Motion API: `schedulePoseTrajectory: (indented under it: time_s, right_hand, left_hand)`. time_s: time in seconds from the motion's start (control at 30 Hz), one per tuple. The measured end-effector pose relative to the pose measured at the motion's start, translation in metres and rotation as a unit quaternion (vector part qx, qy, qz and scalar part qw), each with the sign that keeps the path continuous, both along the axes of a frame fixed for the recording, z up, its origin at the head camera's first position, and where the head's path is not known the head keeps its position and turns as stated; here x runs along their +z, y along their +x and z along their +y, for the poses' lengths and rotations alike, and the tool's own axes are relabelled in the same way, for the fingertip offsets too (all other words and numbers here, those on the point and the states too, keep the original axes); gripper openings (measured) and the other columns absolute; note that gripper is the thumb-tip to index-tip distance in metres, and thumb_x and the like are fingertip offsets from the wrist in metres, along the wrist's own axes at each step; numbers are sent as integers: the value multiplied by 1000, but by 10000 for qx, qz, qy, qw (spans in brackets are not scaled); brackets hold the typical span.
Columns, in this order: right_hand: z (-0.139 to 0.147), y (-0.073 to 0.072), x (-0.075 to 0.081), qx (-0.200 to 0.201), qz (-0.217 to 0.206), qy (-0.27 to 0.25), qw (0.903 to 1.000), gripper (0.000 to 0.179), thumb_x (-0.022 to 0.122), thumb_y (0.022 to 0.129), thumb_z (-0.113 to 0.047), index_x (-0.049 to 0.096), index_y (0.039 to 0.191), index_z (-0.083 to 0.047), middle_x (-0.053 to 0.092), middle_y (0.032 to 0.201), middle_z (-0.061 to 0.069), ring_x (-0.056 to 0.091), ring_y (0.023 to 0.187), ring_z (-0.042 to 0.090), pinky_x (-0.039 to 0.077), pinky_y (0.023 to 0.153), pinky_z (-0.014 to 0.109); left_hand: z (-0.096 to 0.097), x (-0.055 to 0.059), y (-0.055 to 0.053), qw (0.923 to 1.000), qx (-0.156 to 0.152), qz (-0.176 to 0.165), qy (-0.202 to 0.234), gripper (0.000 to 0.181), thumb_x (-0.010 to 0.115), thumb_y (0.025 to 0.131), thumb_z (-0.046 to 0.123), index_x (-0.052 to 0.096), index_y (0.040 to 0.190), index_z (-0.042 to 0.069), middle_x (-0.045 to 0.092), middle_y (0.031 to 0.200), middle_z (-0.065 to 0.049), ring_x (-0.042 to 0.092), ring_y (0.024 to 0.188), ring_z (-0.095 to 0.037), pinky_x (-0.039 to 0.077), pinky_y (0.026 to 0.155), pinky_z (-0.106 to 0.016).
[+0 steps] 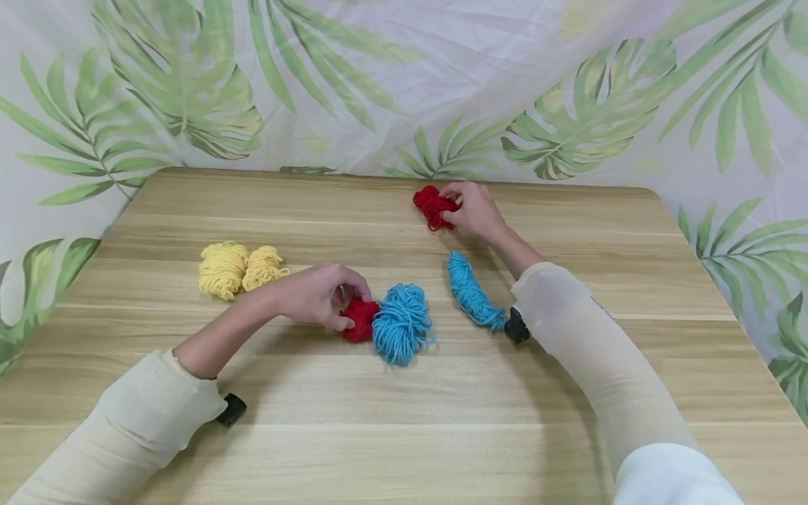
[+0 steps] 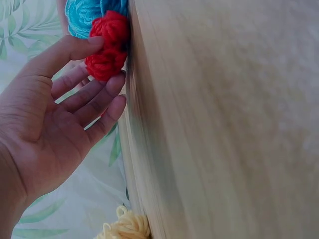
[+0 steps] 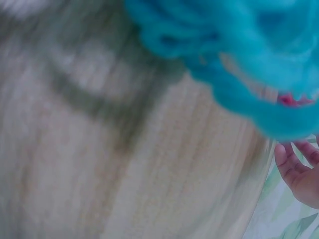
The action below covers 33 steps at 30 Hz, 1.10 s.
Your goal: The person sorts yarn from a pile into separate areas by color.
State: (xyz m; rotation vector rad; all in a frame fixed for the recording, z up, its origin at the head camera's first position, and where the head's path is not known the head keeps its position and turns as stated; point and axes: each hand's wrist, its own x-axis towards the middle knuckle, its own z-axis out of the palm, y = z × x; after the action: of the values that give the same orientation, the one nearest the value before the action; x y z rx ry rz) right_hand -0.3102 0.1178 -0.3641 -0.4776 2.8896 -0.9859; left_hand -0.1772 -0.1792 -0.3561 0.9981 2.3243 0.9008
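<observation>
My left hand [image 1: 318,294] pinches a small red yarn bundle [image 1: 361,321] on the table, thumb on one side and fingertips on the other. That bundle touches a loopy blue yarn skein [image 1: 402,324] on its right. In the left wrist view, the thumb lies on the red yarn [image 2: 108,30], with the palm [image 2: 55,124] facing the camera. Toward the back of the table, my right hand [image 1: 477,210] holds another red yarn bundle [image 1: 431,203] between thumb and fingers. Blurred blue yarn [image 3: 224,35] fills the top of the right wrist view, partly hiding some red yarn.
Two yellow yarn bundles [image 1: 223,270] lie side by side at the left, beyond my left forearm. A long twisted blue skein [image 1: 472,293] lies beside my right wrist, its near end close to the black wrist camera [image 1: 517,326]. Leaf-printed cloth [image 1: 353,84] hangs behind the table.
</observation>
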Motion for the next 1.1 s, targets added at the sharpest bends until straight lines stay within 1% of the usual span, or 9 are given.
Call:
schedulePoseTrajectory:
  time_s: [0.1,0.33,0.53,0.8,0.97,1.1]
  right_hand:
    - [0,0,-1,-14,-7,-4,10000,32,69,95,-5,70,127,-1,65,118,18,66,100,32,58,83,40]
    - [1,1,-2,-41,-5,-59,10000,32,70,95,-5,70,127,-1,64,117,18,66,99,31,58,82,39]
    - [1,1,-1,-30,-33,-63,10000,33,72,95,-7,69,127,-1,65,119,18,67,100,32,59,84,40]
    - [5,2,0,147,-73,-64,9998,42,74,94,-16,67,131,1,64,125,20,65,101,34,56,91,43]
    - [9,4,0,310,-71,-94,9994,48,74,91,-18,64,134,2,64,126,20,64,102,35,54,92,44]
    - [11,4,0,374,-106,-148,9991,49,74,91,-15,64,135,2,64,125,21,65,101,35,55,90,44]
  left_hand:
    - [-1,0,-1,10000,24,-30,11,28,81,81,3,72,107,1,71,99,-5,62,82,-17,58,74,-34]
    - [-3,2,-5,9996,173,207,40,29,79,80,1,71,108,-1,70,94,-5,60,78,-17,56,68,-30]
    - [-6,7,-12,9986,381,358,84,31,78,80,0,71,110,-5,71,98,-9,62,81,-18,57,70,-31]
    - [-9,9,-20,9952,662,692,184,26,77,81,0,73,107,-3,71,94,-6,62,82,-19,56,72,-38]
    - [-7,9,-25,9927,811,877,182,27,78,82,1,73,108,-3,72,94,-7,63,82,-21,55,73,-38]
    - [-3,9,-31,9905,945,976,227,27,79,82,1,73,108,-4,72,94,-9,63,83,-22,54,72,-33]
